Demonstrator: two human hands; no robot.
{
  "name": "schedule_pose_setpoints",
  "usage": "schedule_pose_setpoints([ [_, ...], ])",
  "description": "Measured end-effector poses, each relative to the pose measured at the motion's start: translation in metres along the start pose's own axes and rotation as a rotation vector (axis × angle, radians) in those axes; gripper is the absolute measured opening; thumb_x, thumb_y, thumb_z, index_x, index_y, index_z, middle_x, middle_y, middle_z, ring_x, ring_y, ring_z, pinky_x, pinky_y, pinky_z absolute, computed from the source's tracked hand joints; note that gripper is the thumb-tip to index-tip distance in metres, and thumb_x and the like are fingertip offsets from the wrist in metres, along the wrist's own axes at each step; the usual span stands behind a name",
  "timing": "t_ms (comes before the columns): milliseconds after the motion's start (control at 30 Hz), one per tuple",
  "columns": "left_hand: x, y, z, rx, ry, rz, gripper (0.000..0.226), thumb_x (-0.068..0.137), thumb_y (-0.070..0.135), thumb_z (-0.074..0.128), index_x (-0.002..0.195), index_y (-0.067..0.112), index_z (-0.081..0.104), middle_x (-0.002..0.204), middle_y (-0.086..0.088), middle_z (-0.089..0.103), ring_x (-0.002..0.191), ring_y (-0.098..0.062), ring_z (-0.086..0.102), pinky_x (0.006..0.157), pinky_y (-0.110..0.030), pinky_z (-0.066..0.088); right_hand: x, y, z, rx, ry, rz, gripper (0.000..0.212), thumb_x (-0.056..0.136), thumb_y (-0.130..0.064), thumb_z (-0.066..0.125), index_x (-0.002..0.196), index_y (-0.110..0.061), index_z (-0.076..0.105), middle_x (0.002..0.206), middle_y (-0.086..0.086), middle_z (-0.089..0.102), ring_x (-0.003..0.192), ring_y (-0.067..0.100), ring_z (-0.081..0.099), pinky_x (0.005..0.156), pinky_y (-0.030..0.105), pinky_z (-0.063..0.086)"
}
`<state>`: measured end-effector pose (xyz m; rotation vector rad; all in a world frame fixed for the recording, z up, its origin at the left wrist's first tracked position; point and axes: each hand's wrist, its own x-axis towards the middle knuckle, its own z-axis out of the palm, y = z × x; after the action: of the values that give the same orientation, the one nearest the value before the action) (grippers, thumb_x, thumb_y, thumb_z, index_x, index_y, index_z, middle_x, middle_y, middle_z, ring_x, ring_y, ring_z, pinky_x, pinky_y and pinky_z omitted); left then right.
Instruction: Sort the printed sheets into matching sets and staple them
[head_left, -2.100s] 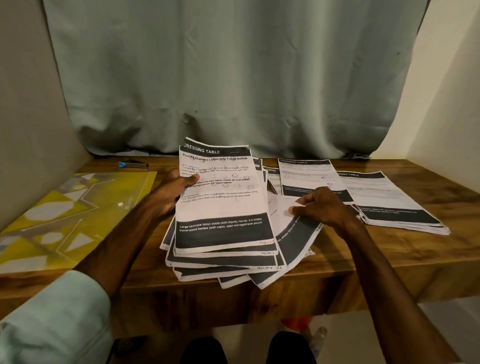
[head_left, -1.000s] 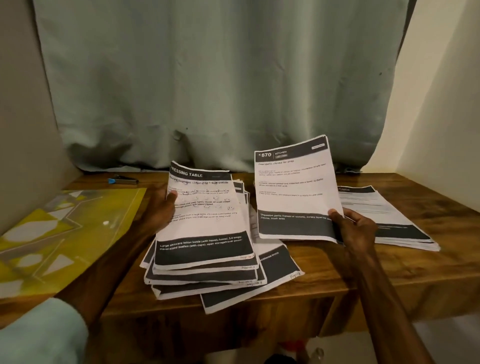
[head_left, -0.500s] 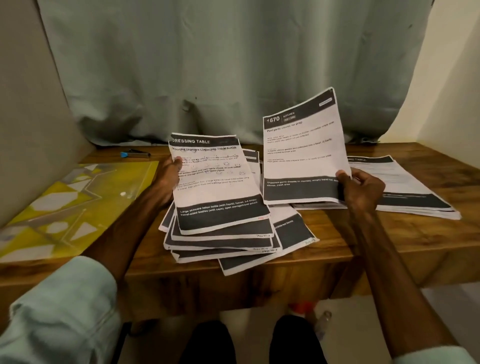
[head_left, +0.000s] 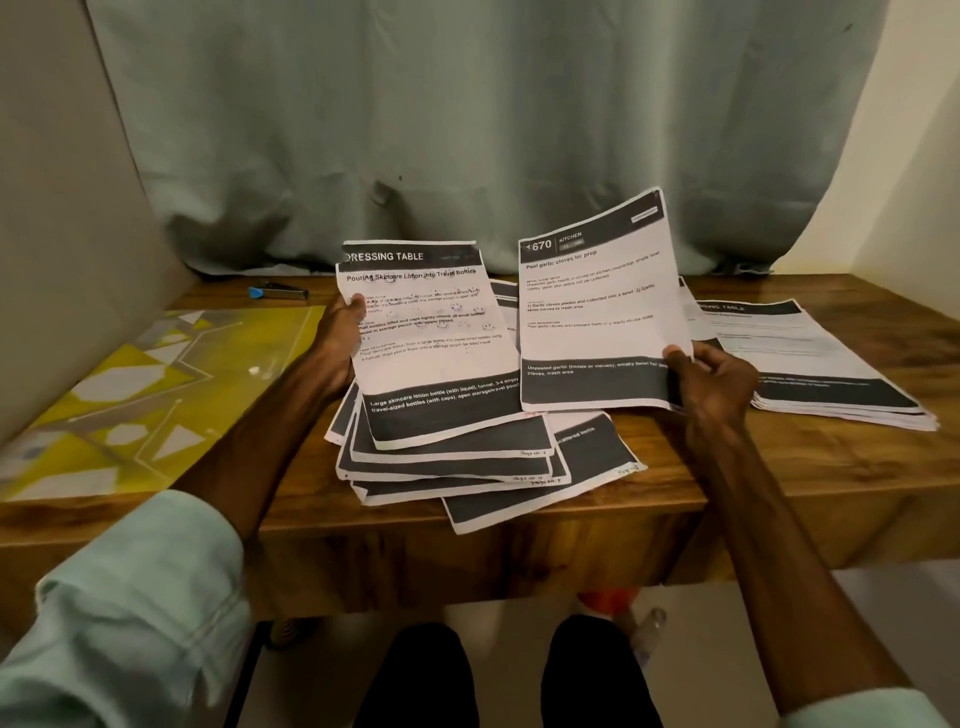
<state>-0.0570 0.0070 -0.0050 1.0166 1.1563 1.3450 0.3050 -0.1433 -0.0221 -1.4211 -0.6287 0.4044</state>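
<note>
Sheets (head_left: 457, 447) on wooden desk (head_left: 779, 467), curtain (head_left: 467, 130) behind

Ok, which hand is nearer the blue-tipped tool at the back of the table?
Left. The left hand, holding the Dressing Table sheet, is just right of the tool and slightly in front of it; the right hand holds the Kitchen sheet far across the table.
</note>
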Motion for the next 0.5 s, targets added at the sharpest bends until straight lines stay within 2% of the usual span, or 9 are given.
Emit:
schedule_pose_setpoints([
  [100, 0.001, 0.000, 0.001, 0.031, 0.013, -0.015, 0.021, 0.110, 0.029, 0.043, 0.109, 0.017, 0.059, 0.097, -0.001, 0.071, 0.075, -0.017, 0.070, 0.057, -0.030, 0.057, 0.001, 0.004, 0.000, -0.002, 0.015, 0.016, 0.033, 0.090, -0.017, 0.076, 0.121, -0.006, 0.071, 0.109, 0.002, 0.070, 0.084, 0.009, 0.064, 0.082, 0.030, 0.059],
  [167, 0.002, 0.001, 0.000, 0.056, 0.023, -0.014, 0.022, 0.110, 0.030, 0.043, 0.113, 0.015, 0.058, 0.098, -0.002, 0.070, 0.074, -0.018, 0.069, 0.057, -0.030, 0.055, 0.002, 0.005, 0.000, -0.014, 0.035, 0.020, 0.035, 0.089, -0.018, 0.077, 0.121, -0.006, 0.071, 0.115, 0.005, 0.072, 0.092, 0.015, 0.065, 0.072, 0.023, 0.056],
  [233, 0.004, 0.002, -0.001, 0.065, 0.037, -0.035, 0.022, 0.109, 0.030, 0.044, 0.106, 0.015, 0.060, 0.099, -0.004, 0.071, 0.075, -0.020, 0.069, 0.061, -0.032, 0.055, 0.002, 0.005, -0.002, -0.023, 0.053, 0.023, 0.035, 0.090, -0.018, 0.076, 0.122, -0.006, 0.071, 0.116, 0.006, 0.070, 0.097, 0.017, 0.063, 0.064, 0.018, 0.049],
  [300, 0.002, 0.003, -0.003, 0.010, 0.026, -0.098, 0.023, 0.109, 0.029, 0.045, 0.100, 0.015, 0.061, 0.096, -0.005, 0.072, 0.077, -0.023, 0.071, 0.064, -0.036, 0.057, 0.002, 0.005, -0.004, -0.010, 0.063, 0.039, 0.033, 0.091, -0.016, 0.074, 0.122, -0.005, 0.070, 0.110, 0.003, 0.067, 0.098, 0.017, 0.060, 0.070, 0.021, 0.051],
  [367, -0.001, 0.003, -0.005, -0.098, -0.026, -0.157, 0.025, 0.108, 0.027, 0.045, 0.111, 0.012, 0.064, 0.102, -0.011, 0.074, 0.087, -0.028, 0.073, 0.072, -0.040, 0.058, 0.003, 0.005, -0.006, 0.009, 0.070, 0.062, 0.033, 0.092, -0.015, 0.074, 0.123, -0.006, 0.069, 0.108, 0.001, 0.064, 0.099, 0.017, 0.059, 0.081, 0.029, 0.054],
  [433, -0.007, 0.006, -0.006, -0.156, -0.056, -0.206, 0.028, 0.108, 0.024, 0.043, 0.112, 0.009, 0.065, 0.108, -0.016, 0.074, 0.094, -0.032, 0.072, 0.079, -0.043, 0.057, 0.004, 0.006, -0.008, 0.013, 0.065, 0.076, 0.033, 0.092, -0.016, 0.074, 0.123, -0.008, 0.069, 0.110, 0.000, 0.063, 0.100, 0.018, 0.058, 0.081, 0.032, 0.054],
  [500, -0.008, 0.007, -0.008, -0.181, -0.078, -0.236, 0.027, 0.106, 0.019, 0.041, 0.103, 0.007, 0.065, 0.105, -0.019, 0.074, 0.086, -0.033, 0.073, 0.081, -0.045, 0.056, 0.005, 0.007, -0.008, 0.007, 0.052, 0.068, 0.033, 0.092, -0.016, 0.074, 0.123, -0.007, 0.070, 0.112, 0.001, 0.066, 0.099, 0.018, 0.060, 0.079, 0.031, 0.053],
])
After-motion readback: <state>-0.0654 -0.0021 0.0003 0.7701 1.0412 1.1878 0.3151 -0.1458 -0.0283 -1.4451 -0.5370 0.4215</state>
